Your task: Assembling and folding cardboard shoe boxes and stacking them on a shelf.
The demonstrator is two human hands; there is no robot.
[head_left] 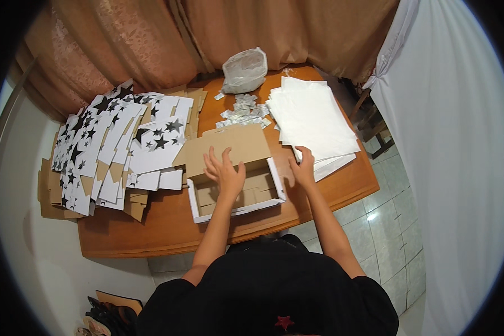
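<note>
An open cardboard box [238, 210] with white outer walls and a brown inside lies in front of me, its lid [229, 147] folded back away from me. My left hand [225, 173] hovers over the box near the lid's fold, fingers spread, holding nothing. Off to the right, my right hand [303, 167] is at the near left edge of a stack of white paper sheets [313, 115]. Its thumb and fingers are apart, and the fingertips seem to touch the edge of the sheets. Whether a sheet is between them is too small to tell.
Flat box blanks with black stars [157, 140] are piled on the left of the wooden table [145, 229]. Behind the box lie several small clear packets [243, 112], with a translucent plastic bag [245, 71] beyond. Curtains [252, 33] hang behind; a white cloth [437, 140] hangs right.
</note>
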